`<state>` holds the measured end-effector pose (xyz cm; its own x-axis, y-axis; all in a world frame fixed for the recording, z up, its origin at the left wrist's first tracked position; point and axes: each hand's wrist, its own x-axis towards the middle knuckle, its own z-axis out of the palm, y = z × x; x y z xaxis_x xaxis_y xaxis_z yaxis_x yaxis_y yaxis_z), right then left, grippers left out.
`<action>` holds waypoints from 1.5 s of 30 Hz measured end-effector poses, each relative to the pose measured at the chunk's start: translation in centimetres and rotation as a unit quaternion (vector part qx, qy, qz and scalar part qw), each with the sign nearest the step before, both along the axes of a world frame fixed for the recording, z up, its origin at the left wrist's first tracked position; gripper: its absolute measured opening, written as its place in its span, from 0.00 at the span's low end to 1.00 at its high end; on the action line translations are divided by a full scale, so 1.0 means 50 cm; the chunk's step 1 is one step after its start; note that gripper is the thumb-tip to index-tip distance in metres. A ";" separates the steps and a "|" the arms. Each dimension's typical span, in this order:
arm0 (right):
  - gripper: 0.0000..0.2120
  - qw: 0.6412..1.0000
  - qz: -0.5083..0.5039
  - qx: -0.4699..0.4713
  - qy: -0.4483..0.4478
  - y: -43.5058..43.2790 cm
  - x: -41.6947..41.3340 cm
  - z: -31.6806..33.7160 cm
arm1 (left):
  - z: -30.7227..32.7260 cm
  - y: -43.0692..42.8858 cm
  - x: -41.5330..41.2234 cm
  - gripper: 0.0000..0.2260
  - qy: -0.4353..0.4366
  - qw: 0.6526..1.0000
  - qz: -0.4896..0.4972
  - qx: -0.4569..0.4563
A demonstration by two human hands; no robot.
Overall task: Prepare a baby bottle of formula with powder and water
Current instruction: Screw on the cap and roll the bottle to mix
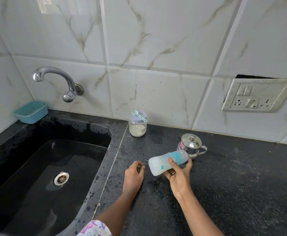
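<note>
Holding bottle (158, 164) sideways — right hand (178, 176), left hand (133, 174) curled

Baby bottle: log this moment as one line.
baby bottle: sideways, milky inside | right hand: holds it | left hand: curled, grip unclear | powder jar: lidded, scoop on top

Scoop (139, 114) lies on the jar (137, 129), pot (191, 144) to its right, sink (28, 193) far left.
</note>
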<state>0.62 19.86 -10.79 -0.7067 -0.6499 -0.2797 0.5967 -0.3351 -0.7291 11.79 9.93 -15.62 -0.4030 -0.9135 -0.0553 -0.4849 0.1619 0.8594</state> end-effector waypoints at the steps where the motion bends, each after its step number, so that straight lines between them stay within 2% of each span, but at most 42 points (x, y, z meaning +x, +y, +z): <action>1: 0.34 1.000 -0.011 -0.007 -0.013 0.000 -0.001 -0.002 | 0.000 0.001 0.001 0.06 0.001 1.000 -0.001 0.000; 6: 0.34 0.999 0.025 0.015 0.026 0.006 0.006 0.005 | -0.002 -0.001 0.000 0.06 0.002 1.000 0.002 -0.002; 10: 0.33 1.000 -0.016 0.002 -0.013 0.006 0.002 -0.004 | 0.000 0.001 0.001 0.06 0.004 1.000 -0.002 0.003; 14: 0.36 0.999 0.024 0.022 0.026 0.006 0.005 0.007 | -0.002 -0.002 0.000 0.06 0.004 1.000 0.003 0.002; 18: 0.33 1.000 -0.015 0.006 -0.002 0.005 -0.002 0.001 | 0.000 0.001 0.001 0.05 0.003 1.000 -0.003 0.002; 22: 0.36 1.000 0.017 0.014 0.017 0.005 0.001 0.007 | -0.001 -0.001 0.002 0.05 0.001 1.000 -0.001 -0.003; 26: 0.31 0.999 -0.036 -0.008 -0.030 0.004 -0.005 -0.001 | 0.001 0.001 0.001 0.05 0.003 1.000 -0.004 -0.003; 31: 0.36 1.000 0.012 0.008 0.006 0.007 0.002 0.002 | 0.000 0.000 0.002 0.06 0.000 1.000 -0.001 -0.003; 35: 0.31 0.999 -0.026 -0.009 -0.036 0.004 0.001 -0.007 | 0.002 0.002 0.002 0.06 0.002 1.000 -0.002 -0.004; 39: 0.35 1.000 0.014 0.017 0.006 0.005 0.003 0.000 | 0.001 0.000 0.001 0.06 0.004 1.000 0.001 -0.004; 43: 0.32 1.000 -0.021 0.000 -0.020 0.005 -0.001 -0.006 | 0.000 0.001 0.001 0.05 0.009 1.000 -0.003 0.001; 45: 0.34 1.000 -0.006 0.007 -0.009 0.005 0.000 -0.008 | -0.001 0.001 0.002 0.05 0.009 1.000 -0.003 0.000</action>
